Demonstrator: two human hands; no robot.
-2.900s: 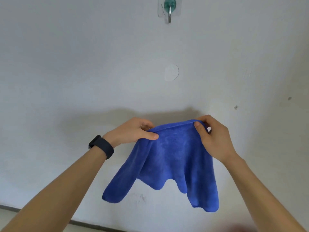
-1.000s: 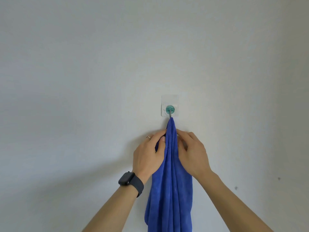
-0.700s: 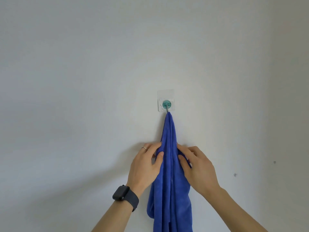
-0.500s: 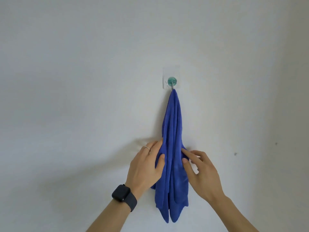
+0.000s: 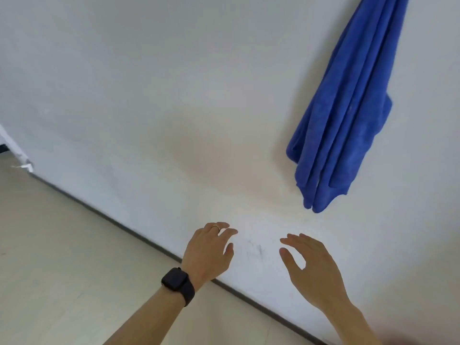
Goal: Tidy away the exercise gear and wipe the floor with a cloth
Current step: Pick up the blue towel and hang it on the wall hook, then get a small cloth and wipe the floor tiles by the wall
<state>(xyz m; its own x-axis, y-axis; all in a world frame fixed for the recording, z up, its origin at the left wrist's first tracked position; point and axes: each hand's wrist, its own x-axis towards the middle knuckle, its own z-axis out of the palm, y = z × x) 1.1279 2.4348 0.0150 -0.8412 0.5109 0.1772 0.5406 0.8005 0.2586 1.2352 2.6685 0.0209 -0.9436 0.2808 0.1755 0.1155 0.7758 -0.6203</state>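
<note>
The cloth (image 5: 348, 108) hangs in folds against the wall (image 5: 149, 95), upper right of the frame. Low in the middle, the left hand (image 5: 209, 252) and right hand (image 5: 313, 267) hold nothing, fingers (image 5: 227, 231) loosely spread, well below the cloth.

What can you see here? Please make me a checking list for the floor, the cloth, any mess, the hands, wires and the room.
Surface: pale beige floor, bare where it shows.
Job's things: blue fluffy cloth hangs in bunched folds against the white wall; its top runs out of the picture. No exercise gear seen.
Clutter: nothing seen.
Hands: left hand, with a black wristwatch, is open and holds nothing. Right hand is open and holds nothing. Both are below the cloth, not touching it.
Cables: nothing seen.
Surroundings: dark skirting strip where wall meets floor; faint grey scuff marks on the wall between the hands.
</note>
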